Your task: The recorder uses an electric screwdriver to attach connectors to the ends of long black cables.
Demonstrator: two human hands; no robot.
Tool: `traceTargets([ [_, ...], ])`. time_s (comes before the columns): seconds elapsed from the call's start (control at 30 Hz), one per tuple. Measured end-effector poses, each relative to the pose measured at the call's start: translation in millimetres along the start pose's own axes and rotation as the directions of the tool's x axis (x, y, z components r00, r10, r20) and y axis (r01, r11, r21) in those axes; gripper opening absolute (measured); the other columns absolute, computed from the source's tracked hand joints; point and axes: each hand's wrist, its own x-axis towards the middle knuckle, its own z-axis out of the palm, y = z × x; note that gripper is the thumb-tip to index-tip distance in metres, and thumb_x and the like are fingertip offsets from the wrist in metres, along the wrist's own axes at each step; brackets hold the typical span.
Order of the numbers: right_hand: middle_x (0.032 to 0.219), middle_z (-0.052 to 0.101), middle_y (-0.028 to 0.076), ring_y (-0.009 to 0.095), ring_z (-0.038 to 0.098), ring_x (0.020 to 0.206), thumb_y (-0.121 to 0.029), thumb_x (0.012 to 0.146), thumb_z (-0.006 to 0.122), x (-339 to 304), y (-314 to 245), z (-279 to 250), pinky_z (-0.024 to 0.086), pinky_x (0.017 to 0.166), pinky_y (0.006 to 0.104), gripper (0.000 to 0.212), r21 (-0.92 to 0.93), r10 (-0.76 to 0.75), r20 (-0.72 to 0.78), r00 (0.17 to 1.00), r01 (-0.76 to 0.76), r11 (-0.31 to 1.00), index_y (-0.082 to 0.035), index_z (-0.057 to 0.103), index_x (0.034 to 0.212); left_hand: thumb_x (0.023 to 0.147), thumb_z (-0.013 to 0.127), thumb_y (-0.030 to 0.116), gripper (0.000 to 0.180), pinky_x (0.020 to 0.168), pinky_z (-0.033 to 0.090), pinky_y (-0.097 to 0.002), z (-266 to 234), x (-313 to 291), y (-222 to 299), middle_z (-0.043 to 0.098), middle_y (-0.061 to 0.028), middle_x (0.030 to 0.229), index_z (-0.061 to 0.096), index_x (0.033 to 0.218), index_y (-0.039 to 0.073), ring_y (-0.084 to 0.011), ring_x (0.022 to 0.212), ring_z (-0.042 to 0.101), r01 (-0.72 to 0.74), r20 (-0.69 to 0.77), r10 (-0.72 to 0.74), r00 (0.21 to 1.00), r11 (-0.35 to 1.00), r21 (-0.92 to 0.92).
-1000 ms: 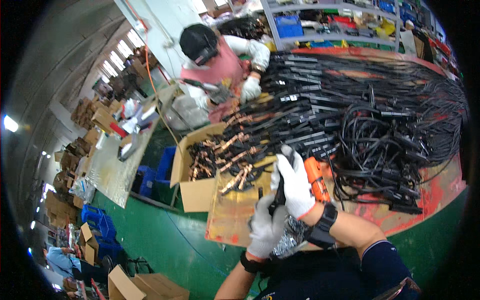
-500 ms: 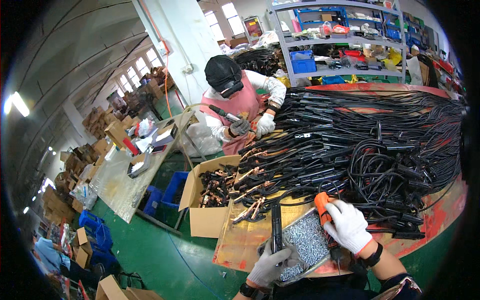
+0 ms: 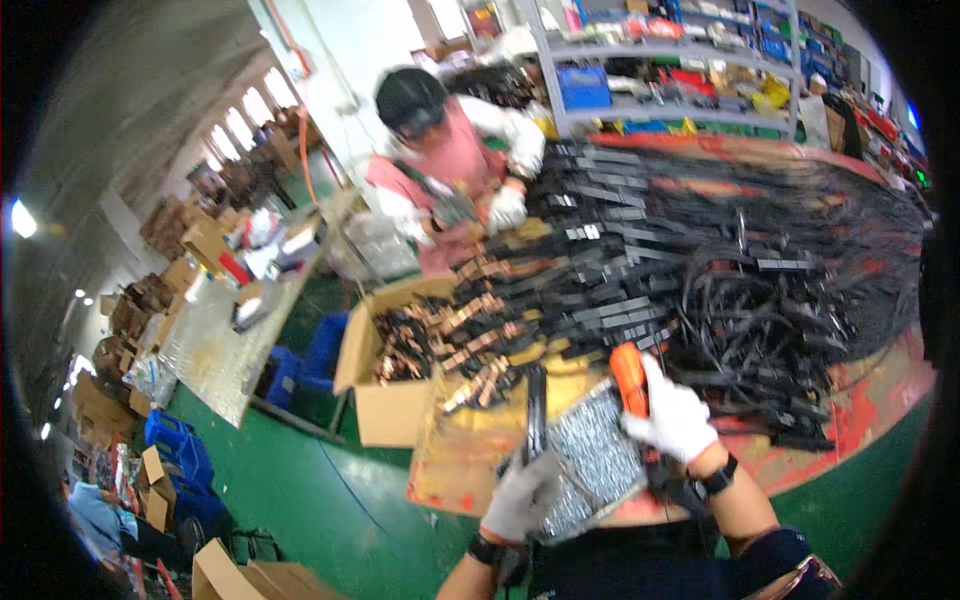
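Observation:
My left hand point(image 3: 522, 492), in a white glove, grips a long black clamp-like part point(image 3: 535, 408) and holds it upright over a tray of small silver screws point(image 3: 596, 452). My right hand point(image 3: 676, 415), also gloved, is closed around an orange-handled tool point(image 3: 629, 377) just right of that tray. Both hands are at the near edge of a worn red and yellow workbench point(image 3: 880, 400). A big heap of black cables with clamps point(image 3: 730, 260) covers the bench beyond my hands.
A person in a pink apron and dark cap point(image 3: 440, 150) works at the far side of the heap. An open cardboard box of copper-coloured parts point(image 3: 395, 345) stands left of the bench. A metal-topped table point(image 3: 220, 330), blue crates point(image 3: 180, 445) and shelves point(image 3: 680, 60) surround the green floor.
My hands have dropped from over the heap to the screw tray at the bench edge. The left hand now holds the black part upright; the view has tilted up.

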Motion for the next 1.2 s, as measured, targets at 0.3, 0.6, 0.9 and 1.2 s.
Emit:
traceTargets([
  [0.3, 0.118, 0.063, 0.008, 0.016, 0.059, 0.106, -0.023, 0.078, 0.082, 15, 17, -22, 0.047, 0.098, 0.034, 0.079, 0.77, -0.049, -0.189, 0.981, 0.179, 0.612, -0.001, 0.043, 0.143, 0.087, 0.062, 0.009, 0.027, 0.039, 0.032, -0.0213, 15, 15, 62, 0.056, 0.0004, 0.073, 0.053, 0.112, 0.009, -0.0051, 0.047, 0.043, 0.159, -0.047, -0.162, 0.986, 0.986, -0.056],
  [0.6, 0.119, 0.066, 0.013, 0.029, 0.066, 0.094, -0.038, 0.098, 0.06, 15, -7, -9, 0.055, 0.083, 0.062, 0.033, 0.66, 0.026, -0.175, 0.984, 0.137, -0.739, -0.02, 0.058, 0.125, 0.088, 0.065, 0.01, 0.063, 0.035, 0.033, -0.0243, 1, 15, 53, 0.049, 0.0017, 0.063, 0.04, 0.145, 0.016, -0.0083, 0.04, 0.041, 0.245, 0.115, -0.221, 0.968, 0.933, -0.264],
  [0.9, 0.145, 0.049, 0.01, 0.01, 0.048, 0.078, -0.023, 0.103, 0.05, -6, -49, 1, 0.045, 0.062, 0.026, 0.051, 0.878, 0.08, -0.394, 0.916, 0.4, -0.261, -0.016, 0.033, 0.15, 0.089, 0.064, 0.011, 0.063, 0.036, 0.033, -0.0219, -1, 17, 59, 0.047, 0.0025, 0.064, 0.039, 0.147, 0.016, -0.0057, 0.041, 0.04, 0.274, 0.091, -0.259, 0.962, 0.923, -0.27],
  [1.2, 0.07, 0.041, 0.001, 0.014, 0.043, 0.057, -0.021, 0.098, 0.056, -37, -63, 22, 0.038, 0.052, 0.0266, 0.055, 0.976, 0.093, -0.219, 0.971, 0.216, 0.038, -0.008, 0.036, 0.147, 0.089, 0.061, 0.008, 0.062, 0.036, 0.033, -0.0218, 4, 18, 59, 0.05, 0.0003, 0.065, 0.04, 0.147, 0.016, -0.0062, 0.04, 0.04, 0.264, 0.016, -0.268, 0.963, 0.934, -0.243],
])
